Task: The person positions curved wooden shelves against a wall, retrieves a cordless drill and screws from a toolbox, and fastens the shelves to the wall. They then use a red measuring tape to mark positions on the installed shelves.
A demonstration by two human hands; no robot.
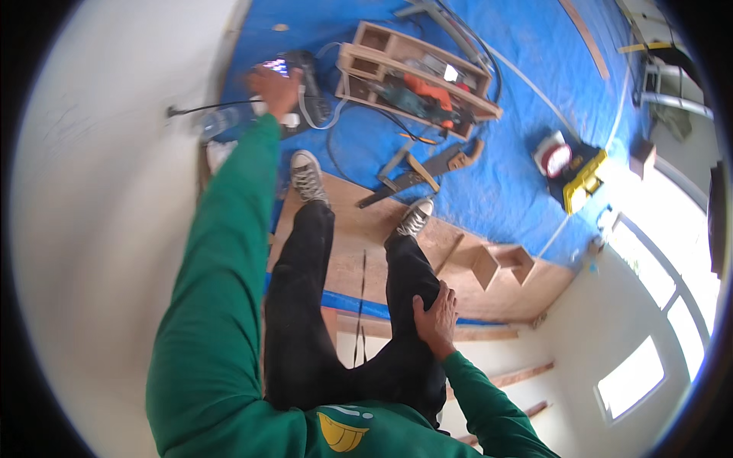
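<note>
Quite bright, the small screen (276, 67)

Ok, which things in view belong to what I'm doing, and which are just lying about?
Seemingly in use:
- lit screen, at your left hand
- white cable close by, perhaps

Lying about:
- wooden toolbox holding power tools
- handsaw
- yellow-and-black case

Your right hand just rests on your leg.
</note>
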